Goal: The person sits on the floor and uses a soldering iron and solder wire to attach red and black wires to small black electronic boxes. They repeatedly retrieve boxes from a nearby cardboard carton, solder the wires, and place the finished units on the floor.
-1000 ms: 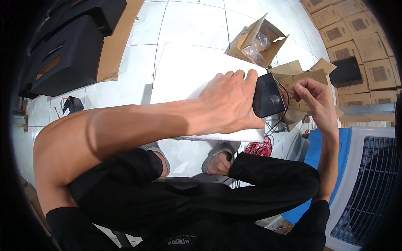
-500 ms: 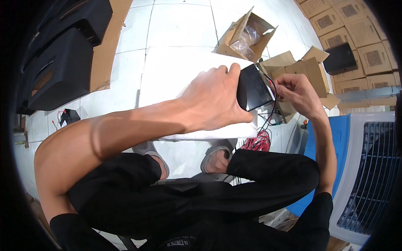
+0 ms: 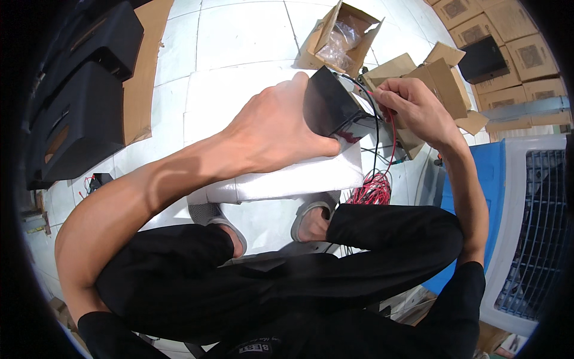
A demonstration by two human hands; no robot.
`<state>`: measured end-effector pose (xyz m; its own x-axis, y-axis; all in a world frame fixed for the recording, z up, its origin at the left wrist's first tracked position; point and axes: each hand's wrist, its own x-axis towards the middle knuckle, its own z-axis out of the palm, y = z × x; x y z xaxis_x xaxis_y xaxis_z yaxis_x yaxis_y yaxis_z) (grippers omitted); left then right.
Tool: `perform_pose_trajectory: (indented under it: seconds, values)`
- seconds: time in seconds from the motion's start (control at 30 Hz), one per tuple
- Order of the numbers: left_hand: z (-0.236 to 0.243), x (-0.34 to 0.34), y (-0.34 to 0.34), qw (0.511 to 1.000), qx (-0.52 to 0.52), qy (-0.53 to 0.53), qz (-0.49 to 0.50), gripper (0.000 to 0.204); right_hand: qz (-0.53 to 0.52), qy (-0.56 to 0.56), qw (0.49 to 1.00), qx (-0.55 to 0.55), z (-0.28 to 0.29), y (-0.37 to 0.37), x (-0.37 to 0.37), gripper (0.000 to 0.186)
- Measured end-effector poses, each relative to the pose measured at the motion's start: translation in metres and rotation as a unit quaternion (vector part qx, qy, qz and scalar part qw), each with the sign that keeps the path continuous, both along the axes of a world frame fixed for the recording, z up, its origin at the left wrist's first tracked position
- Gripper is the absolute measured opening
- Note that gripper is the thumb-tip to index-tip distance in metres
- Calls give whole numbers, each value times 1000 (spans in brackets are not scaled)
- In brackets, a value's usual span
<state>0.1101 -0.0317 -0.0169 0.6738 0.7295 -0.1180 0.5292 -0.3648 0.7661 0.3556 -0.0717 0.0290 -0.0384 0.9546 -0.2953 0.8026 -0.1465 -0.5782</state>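
Observation:
My left hand is wrapped round a black box, fingers at the far side and thumb at the near side. The box is tilted over a white foam block. Between the thumb and fingers of my right hand, just right of the box, a thin red wire is pinched; its tip is too small to make out. A black wire loops from the box's far right edge down towards a bundle of red and black wires on the floor.
Beyond the foam block stands an open carton with clear plastic inside; another open carton is behind my right hand. Large black cases line the left. A blue and white air cooler is at the right, near stacked cartons.
The box has shifted left and tipped, showing more of its underside edge. My right hand has moved up and left, and the red wire now hangs in a longer curve below it.

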Motion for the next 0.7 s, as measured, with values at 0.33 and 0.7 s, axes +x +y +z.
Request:
perform_pose_trajectory:
  seconds: [0.33, 0.7]
  values:
    - [2, -4, 3, 1000, -16, -1, -2, 78, -45, 139, 989, -16, -4, -1, -8, 36]
    - [-5, -10, 1, 999, 12, 33, -23, 74, -52, 162, 985, -40, 4, -8, -10, 33]
